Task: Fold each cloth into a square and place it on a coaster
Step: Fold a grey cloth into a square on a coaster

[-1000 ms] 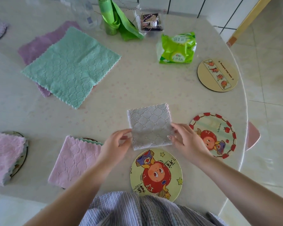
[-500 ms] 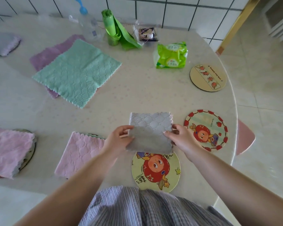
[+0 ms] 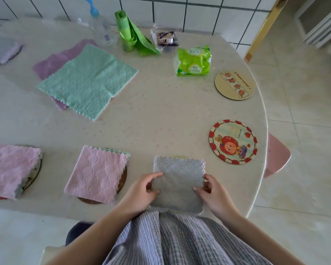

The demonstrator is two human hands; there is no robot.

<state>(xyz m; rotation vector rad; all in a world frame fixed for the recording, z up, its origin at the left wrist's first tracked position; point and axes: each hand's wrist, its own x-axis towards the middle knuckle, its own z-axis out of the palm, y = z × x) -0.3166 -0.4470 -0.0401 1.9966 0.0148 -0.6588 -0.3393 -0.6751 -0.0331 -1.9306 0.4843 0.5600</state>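
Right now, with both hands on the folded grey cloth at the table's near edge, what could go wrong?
1. The grey cloth hides its coaster almost entirely, so centring is guesswork; it may sit off-centre.
2. Its near edge lies at the table rim; once the left hand and right hand let go, it might slide off.
3. The layers look uneven at the far edge, so the fold could spring open.

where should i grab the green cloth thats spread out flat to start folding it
Take the mint green cloth by its near scalloped edge, at the corner pointing toward you, coming in from the seated side. It lies flat and unfolded on a purple cloth, so pinch only the top layer with your fingers. That corner overhangs onto the bare table, which probably makes it easiest to lift.
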